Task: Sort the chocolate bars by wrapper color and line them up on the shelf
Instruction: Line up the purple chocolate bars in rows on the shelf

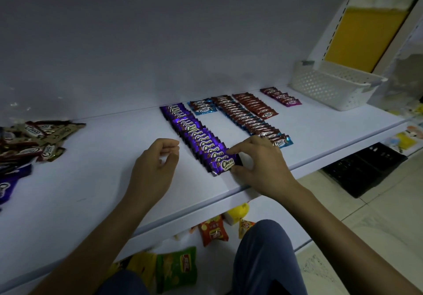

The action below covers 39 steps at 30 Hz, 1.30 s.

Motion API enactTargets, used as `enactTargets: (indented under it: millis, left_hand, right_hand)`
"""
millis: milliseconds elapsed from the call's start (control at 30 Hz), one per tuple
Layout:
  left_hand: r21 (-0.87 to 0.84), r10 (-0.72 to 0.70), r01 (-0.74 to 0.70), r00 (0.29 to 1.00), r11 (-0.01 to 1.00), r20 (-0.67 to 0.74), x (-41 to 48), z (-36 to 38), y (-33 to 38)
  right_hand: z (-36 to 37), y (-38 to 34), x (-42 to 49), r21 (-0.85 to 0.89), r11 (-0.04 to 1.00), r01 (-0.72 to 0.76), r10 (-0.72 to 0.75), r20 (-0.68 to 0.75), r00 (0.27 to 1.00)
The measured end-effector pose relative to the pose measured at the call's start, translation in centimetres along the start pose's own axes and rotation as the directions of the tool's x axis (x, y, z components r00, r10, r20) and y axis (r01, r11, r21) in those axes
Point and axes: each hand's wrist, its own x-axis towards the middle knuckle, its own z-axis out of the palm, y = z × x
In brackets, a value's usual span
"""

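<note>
On the white shelf, rows of Choco bars run from the back toward the front edge: a long purple row, a short light-blue row, a long blue-edged row, a red-brown row and a short magenta row. My right hand pinches the nearest purple bar at the front end of the purple row. My left hand hovers just left of that row, fingers curled and apart, holding nothing. An unsorted heap of bars lies at the far left.
A white perforated basket stands at the back right of the shelf, beside a slotted upright. Snack bags lie on the lower shelf below the front edge. A black crate sits on the tiled floor at right.
</note>
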Motion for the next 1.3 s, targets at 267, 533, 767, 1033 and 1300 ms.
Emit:
enactTargets:
  millis: [267, 533, 767, 1033, 1300]
  left_hand:
    - [0.039, 0.048, -0.048, 0.999, 0.998, -0.01, -0.2, 0.1, 0.5]
    - [0.128, 0.146, -0.142, 0.989, 0.982, -0.026, -1.8, -3.8, 0.8]
    - [0.504, 0.095, 0.028, 0.972, 0.863, -0.216, -7.4, -15.3, -3.3]
    - [0.735, -0.055, 0.274, 0.95, 0.621, -0.307, -11.4, -22.6, -6.4]
    - [0.789, -0.366, 0.324, 0.921, 0.522, -0.137, -6.5, -25.1, -7.5]
  right_hand:
    - [0.7, -2.9, -1.1, 0.156, 0.983, 0.097, -0.071, -0.163, 0.984]
    - [3.6, -10.5, 0.4, 0.318, 0.915, 0.246, -0.231, -0.085, 0.969]
    - [7.6, -20.1, 2.1, 0.452, 0.79, 0.415, -0.489, 0.056, 0.87]
    - [11.9, -29.9, 5.5, 0.379, 0.793, 0.478, -0.542, 0.079, 0.837]
    - [14.2, -30.0, 5.8, 0.344, 0.775, 0.53, -0.593, 0.103, 0.799]
